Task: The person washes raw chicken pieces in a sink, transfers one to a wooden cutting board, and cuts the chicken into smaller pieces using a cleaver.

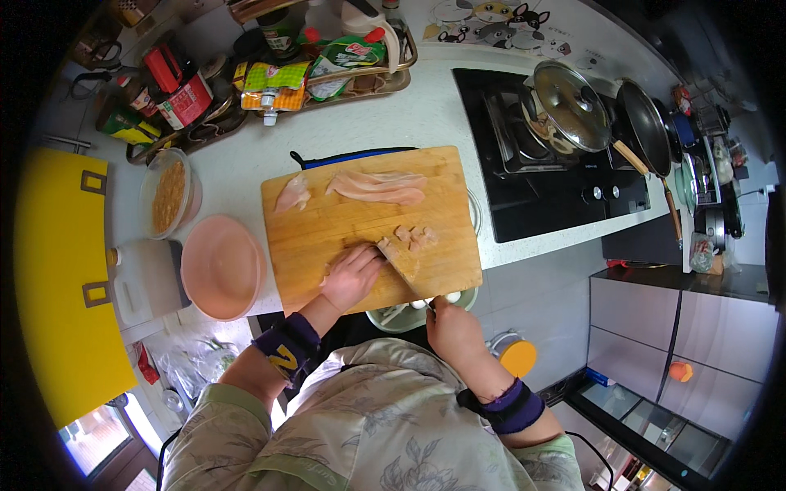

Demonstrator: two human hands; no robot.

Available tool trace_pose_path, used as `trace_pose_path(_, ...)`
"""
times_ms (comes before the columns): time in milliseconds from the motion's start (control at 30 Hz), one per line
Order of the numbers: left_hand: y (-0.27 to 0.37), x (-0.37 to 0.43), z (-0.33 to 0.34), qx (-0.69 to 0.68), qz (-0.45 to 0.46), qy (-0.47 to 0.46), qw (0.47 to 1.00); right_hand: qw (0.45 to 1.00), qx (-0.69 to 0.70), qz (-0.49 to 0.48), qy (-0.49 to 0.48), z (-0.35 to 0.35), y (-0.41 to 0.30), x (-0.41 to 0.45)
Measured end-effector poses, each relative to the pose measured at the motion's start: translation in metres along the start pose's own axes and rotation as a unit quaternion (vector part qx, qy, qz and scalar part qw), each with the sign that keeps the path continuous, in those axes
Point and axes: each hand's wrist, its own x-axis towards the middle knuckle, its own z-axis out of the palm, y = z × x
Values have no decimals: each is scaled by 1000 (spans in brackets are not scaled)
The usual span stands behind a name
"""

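My right hand grips the handle of a kitchen knife. Its blade slants across the wooden cutting board, tip pointing away to the left. Against the blade's left side, the curled fingers of my left hand press down on a strip of raw chicken, mostly hidden beneath them. Several small cut chicken pieces lie just beyond the blade on its right. Along the far part of the board rest a long piece of raw chicken breast and a smaller chunk.
Left of the board stand a pink plastic bowl, a tub of brown crumbs and a jug of dark liquid. A bowl with eggs sits partly under the near edge. The gas hob, right, bears a lidded pan.
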Motion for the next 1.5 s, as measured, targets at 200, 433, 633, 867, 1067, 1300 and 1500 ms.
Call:
trace_pose_path(200, -4, -2, 4, -26, 7, -39, 999, 1000, -27, -1, -11, 20, -12, 41)
trace_pose_path(433, 1, 2, 0, -80, -8, -3, 997, 999, 5, -46, 11, 15, -10, 69)
trace_pose_path(633, -3, -14, -23, -115, -6, 21, 993, 995, 56, -26, 78, 4, 19, 45)
trace_pose_path(867, -4, -12, -24, -93, -23, 22, 995, 998, 32, -41, 41, 3, -3, 15)
trace_pose_path(1067, -1, -2, -19, -61, -14, -5, 998, 997, 40, -21, 63, 10, 9, 9)
trace_pose_path(1300, -2, -2, -13, -67, -12, -11, 998, 999, 18, -2, 40, 10, 0, 13)
trace_pose_path(1500, -3, -4, -11, -64, -15, -11, 998, 999, 9, 6, 33, 12, -8, 15)
